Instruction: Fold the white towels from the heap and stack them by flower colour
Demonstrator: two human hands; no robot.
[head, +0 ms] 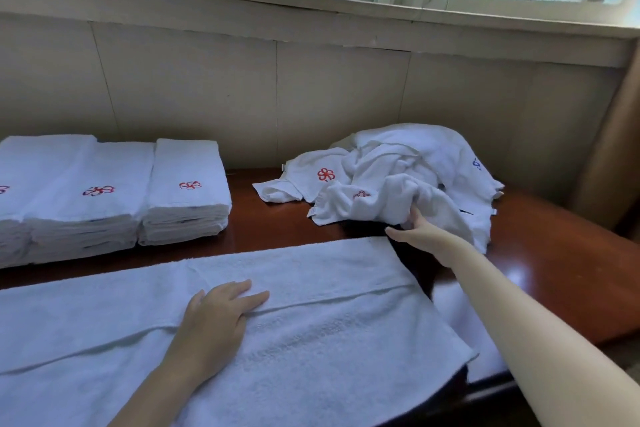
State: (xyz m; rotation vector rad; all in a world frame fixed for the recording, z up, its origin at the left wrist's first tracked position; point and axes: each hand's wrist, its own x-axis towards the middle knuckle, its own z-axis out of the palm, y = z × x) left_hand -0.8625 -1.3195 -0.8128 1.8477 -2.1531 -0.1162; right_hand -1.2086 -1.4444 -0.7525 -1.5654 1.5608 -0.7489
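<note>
Heap (398, 177) lies far right on table (554, 270), one towel grasped by right hand (420, 234); left hand (221, 312) rests flat, released. Neighbouring towels risk being dragged off if pulled sharply

My left hand (214, 319) is pressing a matt, nubbly terry-cloth towel (311, 333). The wooden table (540, 253) is gleaming, glossy and smooth

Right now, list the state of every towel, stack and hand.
Heap of towels: crumpled, unfolded.
Spread towel: laid flat, partly folded.
Red-flower stacks: folded, piled side by side.
Left hand: flat, pressing spread towel.
Right hand: gripping a heap towel.
</note>
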